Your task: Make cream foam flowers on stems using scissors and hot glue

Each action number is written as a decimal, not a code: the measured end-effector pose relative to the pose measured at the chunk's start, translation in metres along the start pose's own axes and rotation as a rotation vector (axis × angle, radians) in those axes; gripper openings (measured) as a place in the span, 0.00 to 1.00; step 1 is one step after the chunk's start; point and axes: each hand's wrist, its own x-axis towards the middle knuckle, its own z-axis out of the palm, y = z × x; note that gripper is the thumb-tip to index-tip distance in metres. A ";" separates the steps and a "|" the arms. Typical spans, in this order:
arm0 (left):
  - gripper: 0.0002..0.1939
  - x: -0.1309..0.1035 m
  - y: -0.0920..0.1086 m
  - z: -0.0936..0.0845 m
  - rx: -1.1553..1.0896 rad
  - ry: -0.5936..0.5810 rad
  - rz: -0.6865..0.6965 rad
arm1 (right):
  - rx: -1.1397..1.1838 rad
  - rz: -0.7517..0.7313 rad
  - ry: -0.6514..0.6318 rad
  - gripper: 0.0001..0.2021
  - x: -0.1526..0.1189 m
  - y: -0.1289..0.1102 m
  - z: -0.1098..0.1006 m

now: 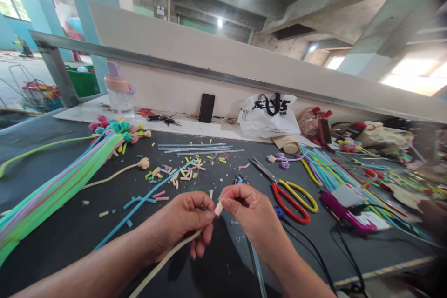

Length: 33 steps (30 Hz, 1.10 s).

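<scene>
1. Far to the left of the left hand lies a bundle of coloured cords, with fluffy flower heads at its far end. Nearer to this hand, a cream flower lies on the table.
2. A blue cord passes beyond the left forearm. Beyond the left fingers, small cut pieces are scattered.
3. The left hand is closed, with thumb and fingers pinching. A cream cord runs from below into these fingers.
4. Between the two hands, at the fingertips, is a short cream piece. The fingers hide whether it is joined to the cord.
5. The right hand grips this piece from its side, between thumb and forefinger. In my judgement, this careful work asks for a light pinch, so the soft piece is not crushed. The left hand should hold the cord steady, close to its end.
6. Just beside the right hand, the scissors lie with their handles toward the person. It seems wise to mind the black cable near the right forearm.
7. Further right is a purple tool.
</scene>
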 end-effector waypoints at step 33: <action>0.08 0.003 0.001 0.012 0.323 0.158 0.022 | -0.154 -0.073 0.091 0.03 -0.004 0.006 0.014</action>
